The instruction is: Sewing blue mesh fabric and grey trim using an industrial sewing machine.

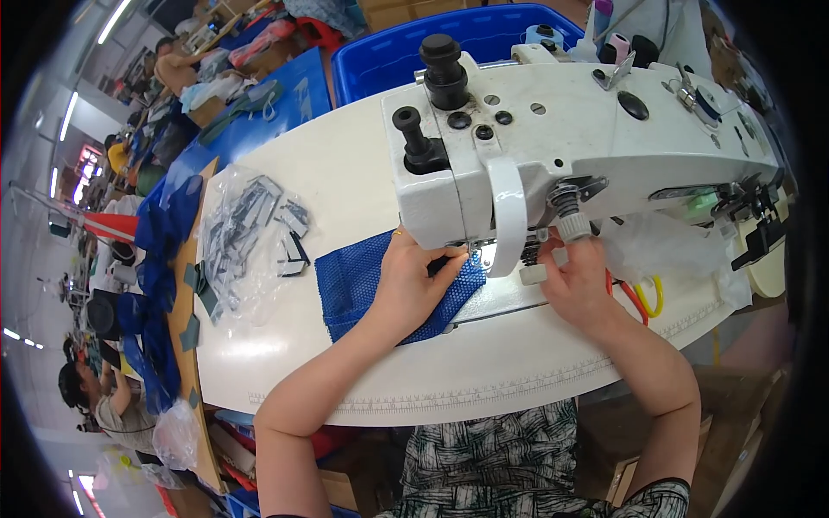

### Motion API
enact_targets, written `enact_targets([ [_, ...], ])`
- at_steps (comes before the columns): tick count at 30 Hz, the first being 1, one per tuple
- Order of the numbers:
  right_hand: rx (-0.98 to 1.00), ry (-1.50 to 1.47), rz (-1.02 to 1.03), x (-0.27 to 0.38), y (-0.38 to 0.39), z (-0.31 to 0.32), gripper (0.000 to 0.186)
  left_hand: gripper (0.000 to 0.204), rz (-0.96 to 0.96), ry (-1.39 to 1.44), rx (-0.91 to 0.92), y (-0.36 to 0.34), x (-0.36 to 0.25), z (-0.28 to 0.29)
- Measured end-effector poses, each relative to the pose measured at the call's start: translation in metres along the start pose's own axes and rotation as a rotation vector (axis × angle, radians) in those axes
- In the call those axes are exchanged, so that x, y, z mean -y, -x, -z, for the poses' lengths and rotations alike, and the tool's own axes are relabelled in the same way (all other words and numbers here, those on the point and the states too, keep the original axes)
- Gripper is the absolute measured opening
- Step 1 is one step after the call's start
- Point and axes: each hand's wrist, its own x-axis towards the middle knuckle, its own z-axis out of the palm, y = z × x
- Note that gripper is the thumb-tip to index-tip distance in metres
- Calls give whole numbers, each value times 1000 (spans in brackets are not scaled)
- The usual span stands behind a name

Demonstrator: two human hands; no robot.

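Left hand [413, 278] pinches blue mesh fabric [345, 281], edge fed at sewing machine [596, 129]. Right hand [577, 278] curled beside needle area; can't tell grip. Seam likely mid-run, stitched length hidden, remainder unclear. Farther: bagged grey pieces [249, 216].

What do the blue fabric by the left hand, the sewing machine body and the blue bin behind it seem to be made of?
Blue fabric: probably synthetic mesh, slightly shiny, with a fine open-looking texture.
Sewing machine body: likely painted metal, glossy white, showing soft highlights.
Blue bin: apparently plastic, smooth, with a rounded moulded-looking rim.
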Motion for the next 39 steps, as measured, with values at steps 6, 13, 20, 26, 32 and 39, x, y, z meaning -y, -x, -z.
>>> enact_targets([
  [6, -1, -27, -3, -2, -1, -1, 19, 12, -31, -28, -39, -2, 1, 0],
  [13, -3, -5, 26, -1, 0, 1, 23, 11, -52, 8, -79, -4, 3, -5],
  [20, 106, 2, -200, 13, 5, -4, 17, 11, -2, -55, -124, -5, 9, 14],
  [26, 139, 77, -79, 3, 12, -19, 27, 11, 54, -22, 1, -1, -1, 35],
  [32, 171, 113, -87, -4, 15, -14, 39, 27, 174, -56, -86, -21, 1, 75],
  [39, 180, -9, -85, 1, 13, -17, 23, 21, 178, -371, 56, -22, 12, 100],
])
